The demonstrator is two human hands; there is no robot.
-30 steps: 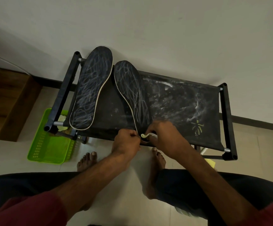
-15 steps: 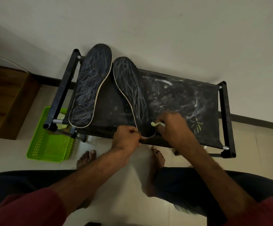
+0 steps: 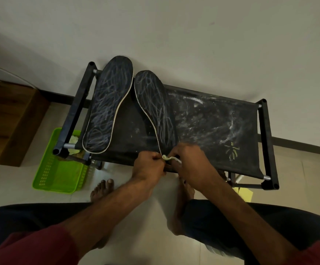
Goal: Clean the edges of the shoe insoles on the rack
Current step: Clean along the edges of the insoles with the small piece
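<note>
1. Insole (image 3: 155,108) heel edge is pinched by the curled left hand (image 3: 147,166); the right hand (image 3: 189,163) pinches a pale cloth (image 3: 169,158) against it.
2. Best judged: grip firmly and draw the cloth along the pale rim, away from the fingers.
3. Left of the fingers, the second insole (image 3: 107,108) lies on the rack (image 3: 268,142).

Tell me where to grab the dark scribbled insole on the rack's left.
Probably pinch the heel end of the dark scribbled left insole, from the near front side: it lies at the black rack's front edge, while the toe sits far back by the wall.
</note>
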